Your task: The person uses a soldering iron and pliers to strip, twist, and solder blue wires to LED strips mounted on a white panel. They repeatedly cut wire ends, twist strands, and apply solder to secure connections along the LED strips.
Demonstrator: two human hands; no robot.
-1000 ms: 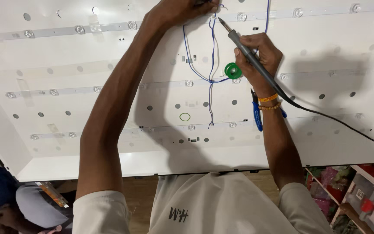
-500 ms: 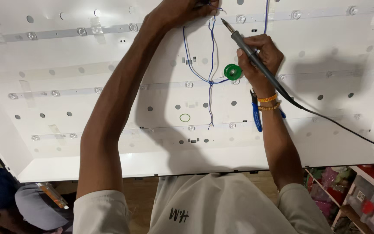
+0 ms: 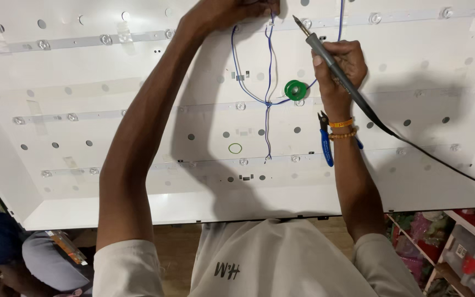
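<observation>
My left hand (image 3: 232,10) pinches the blue wires (image 3: 269,66) at the white backlight panel's (image 3: 111,137) top edge; my right hand (image 3: 339,63) grips the soldering iron (image 3: 333,63), tip near them.

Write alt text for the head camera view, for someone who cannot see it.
Seen from above, a person's right hand holds a soldering iron over a white panel, while the left hand pinches blue wires at the top edge. A green spool and blue-handled cutters lie on the panel.

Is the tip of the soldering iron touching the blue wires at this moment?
Apart. The head view shows white panel between the soldering iron tip and the blue wires. The right hand holds the iron; the left hand is at the wires' top.
</observation>
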